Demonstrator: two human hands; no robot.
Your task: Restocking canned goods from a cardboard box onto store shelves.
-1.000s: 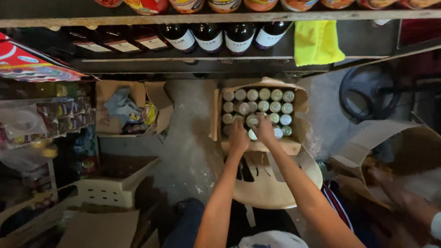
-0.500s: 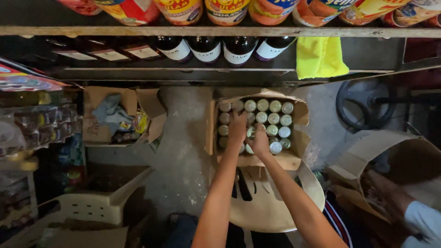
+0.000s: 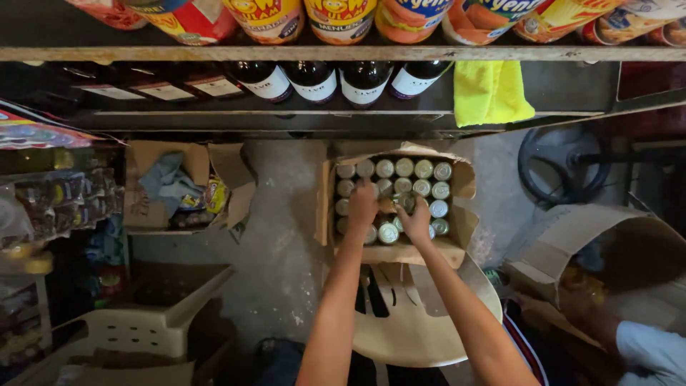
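An open cardboard box (image 3: 457, 251) full of several tins with silver lids (image 3: 404, 167) rests on a beige plastic stool (image 3: 418, 336). Both my arms reach down into it. My left hand (image 3: 362, 205) is closed over a tin in the box's left middle. My right hand (image 3: 416, 219) grips a tin beside it, near the box's centre. The tins under my fingers are mostly hidden.
A second open cardboard box (image 3: 146, 207) with cloth and packets lies on the floor at left. Dark bottles (image 3: 314, 80) lie on a shelf above, next to a yellow cloth (image 3: 490, 91). A white plastic chair (image 3: 136, 329) stands lower left. Another person's sleeve (image 3: 647, 350) reaches into a carton (image 3: 572, 236) at right.
My view has tilted so the shelf fills more of the top. Both hands have stayed in the box of tins and closed lower over them.
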